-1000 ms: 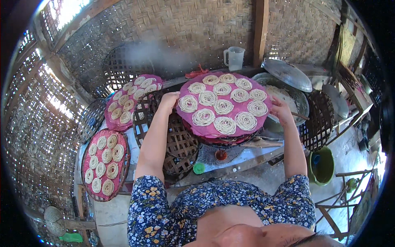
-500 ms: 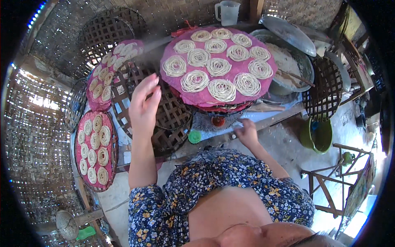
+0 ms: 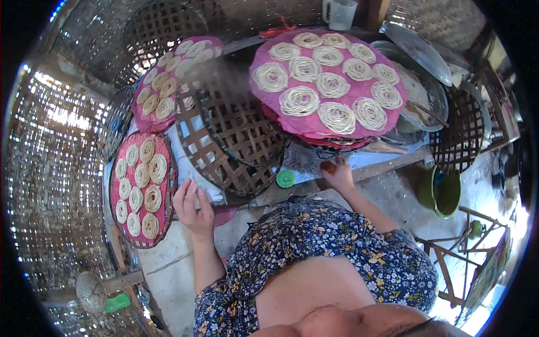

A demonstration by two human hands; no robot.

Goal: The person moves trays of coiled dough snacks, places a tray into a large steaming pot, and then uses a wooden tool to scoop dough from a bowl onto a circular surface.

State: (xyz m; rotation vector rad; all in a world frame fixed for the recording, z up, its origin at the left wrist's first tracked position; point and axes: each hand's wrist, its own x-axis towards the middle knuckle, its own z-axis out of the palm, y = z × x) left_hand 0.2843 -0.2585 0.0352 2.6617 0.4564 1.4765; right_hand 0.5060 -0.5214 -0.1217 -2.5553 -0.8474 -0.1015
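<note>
- The left hand (image 3: 193,206) rests at the bench's (image 3: 387,164) near left edge, fingers (image 3: 185,191) loosely apart, just beside a round tray of noodle coils (image 3: 143,188) with a pink cloth liner.
- The right hand (image 3: 338,173) sits at the near edge, fingers together on a small red object (image 3: 328,167).
- 3 coil-laden pink trays show: the left one holds 11 coils, the big tray (image 3: 328,84) 11, the far-left tray (image 3: 168,84) is partly hidden.
- 2 empty woven bamboo trays (image 3: 236,135) overlap between them.
- A green lid (image 3: 285,178), a white jug (image 3: 341,14) and a green bucket (image 3: 439,191) stand around.
</note>
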